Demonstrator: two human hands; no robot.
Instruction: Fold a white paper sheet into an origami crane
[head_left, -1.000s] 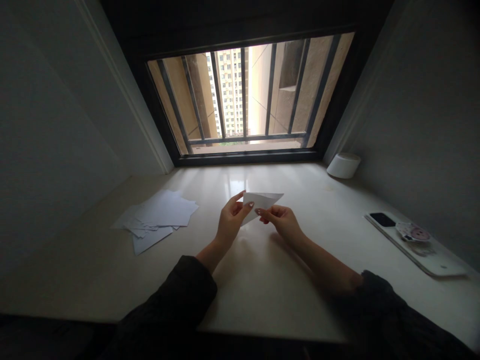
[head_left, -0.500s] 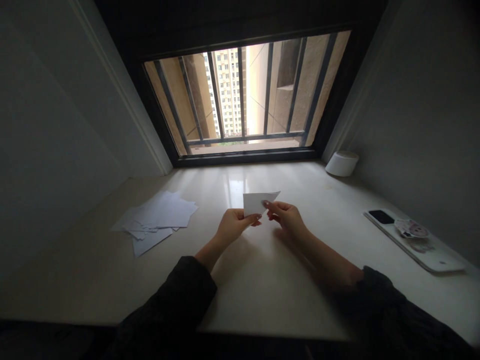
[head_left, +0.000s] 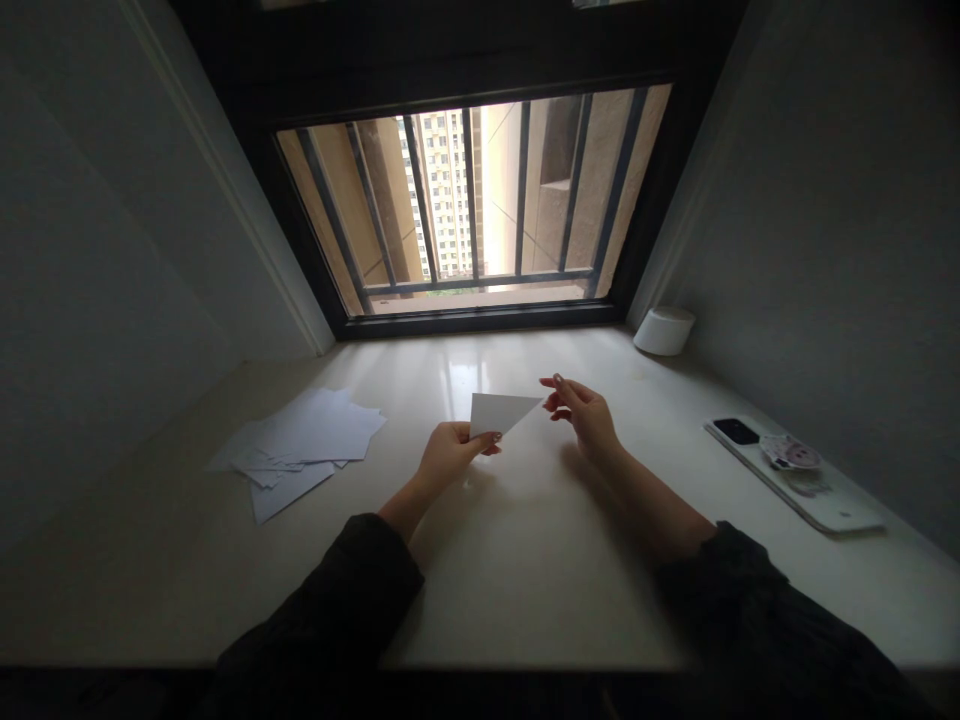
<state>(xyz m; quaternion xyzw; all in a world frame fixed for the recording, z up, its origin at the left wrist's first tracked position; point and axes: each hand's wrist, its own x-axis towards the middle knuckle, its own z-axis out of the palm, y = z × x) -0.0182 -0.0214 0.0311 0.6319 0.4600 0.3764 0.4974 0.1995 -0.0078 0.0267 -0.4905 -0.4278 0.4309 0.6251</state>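
Observation:
A white paper folded into a triangle [head_left: 496, 411] is held above the pale counter [head_left: 525, 560]. My left hand [head_left: 450, 452] pinches its lower left corner between thumb and fingers. My right hand [head_left: 587, 412] hovers just right of the triangle's pointed tip, fingers loosely spread and curled, touching nothing that I can see. Both forearms wear dark sleeves.
A loose pile of white paper sheets [head_left: 300, 440] lies on the counter at the left. A white phone with a sticker [head_left: 791, 470] lies at the right, a round white object [head_left: 664, 330] in the far right corner. A barred window [head_left: 472, 200] stands behind.
My right hand has let go of the folded paper and moved slightly right and up. The left hand alone now holds the triangle. The view has shifted a little.

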